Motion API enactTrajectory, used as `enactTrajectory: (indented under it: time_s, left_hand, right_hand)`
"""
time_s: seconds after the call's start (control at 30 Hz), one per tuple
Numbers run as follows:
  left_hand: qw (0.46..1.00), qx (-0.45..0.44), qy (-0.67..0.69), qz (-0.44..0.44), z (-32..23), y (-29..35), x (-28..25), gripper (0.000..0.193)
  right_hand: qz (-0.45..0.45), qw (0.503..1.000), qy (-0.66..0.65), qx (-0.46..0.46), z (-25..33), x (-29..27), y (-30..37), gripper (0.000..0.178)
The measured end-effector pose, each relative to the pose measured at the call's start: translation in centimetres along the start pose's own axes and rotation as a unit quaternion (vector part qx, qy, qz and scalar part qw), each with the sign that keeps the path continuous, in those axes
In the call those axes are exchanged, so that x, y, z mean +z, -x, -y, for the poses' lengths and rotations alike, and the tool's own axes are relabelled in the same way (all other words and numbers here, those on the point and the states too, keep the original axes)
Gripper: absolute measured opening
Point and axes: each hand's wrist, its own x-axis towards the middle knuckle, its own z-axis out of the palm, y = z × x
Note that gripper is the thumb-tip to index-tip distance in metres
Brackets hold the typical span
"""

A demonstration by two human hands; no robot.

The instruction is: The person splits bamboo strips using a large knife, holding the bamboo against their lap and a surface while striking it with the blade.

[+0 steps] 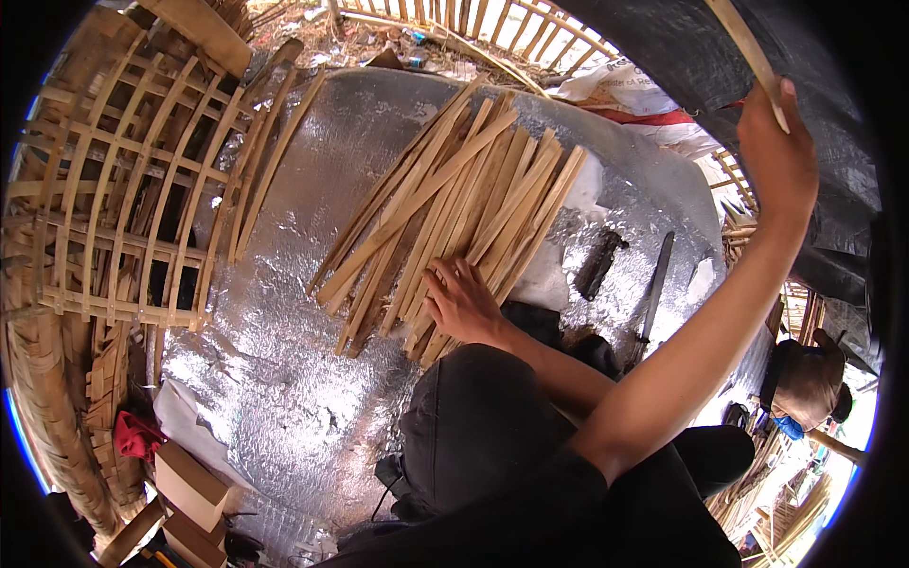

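Observation:
A loose pile of split bamboo strips [483, 189] lies slantwise on a shiny silver sheet. My left hand [462, 303] rests on the near end of the pile, its fingers spread over the strips. Raised at the upper right, my right hand [781, 156] is closed around a single bamboo strip [743, 43], which runs up out of view. My right arm crosses in front of part of my left forearm. A long dark-bladed knife [655, 284] lies right of the pile, beside a dark, narrow object [600, 265] that I cannot make out.
On the left stands a woven bamboo lattice [133, 189]. The silver sheet [294, 379] spreads around the pile. Cardboard boxes [192, 486] and a red cloth [138, 436] sit at the lower left. Black sheeting [653, 47] hangs at the upper right, near white sacks [625, 90].

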Motion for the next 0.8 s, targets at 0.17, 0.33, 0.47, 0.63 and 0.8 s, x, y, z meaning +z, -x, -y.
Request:
enactTrajectory:
  time_s: [0.17,0.33,0.47,0.63,0.8]
  left_hand:
    - [0.997,0.012,0.076,-0.03,-0.8,-1.4,0.3,0.028]
    - [0.991,0.076,0.062,-0.095,-1.5,-3.2,-0.2,0.026]
    - [0.997,-0.009,0.073,-0.026,-3.1,-4.2,-2.5,0.028]
    - [0.994,0.016,0.078,-0.075,-3.0,-4.4,-1.5,0.031]
    - [0.989,0.075,0.057,-0.11,-1.1,-5.9,-1.0,0.034]
  right_hand:
    - [-0.06,0.996,0.008,-0.059,0.2,1.9,-3.9,0.036]
    - [-0.012,1.0,-0.018,-0.02,1.8,3.0,-6.6,0.037]
    - [-0.046,0.999,-0.01,-0.017,1.6,3.0,-8.0,0.043]
    - [-0.018,0.998,0.056,0.011,-1.2,1.8,-12.1,0.046]
    - [-0.095,0.995,-0.014,0.013,0.3,1.5,-7.7,0.05]
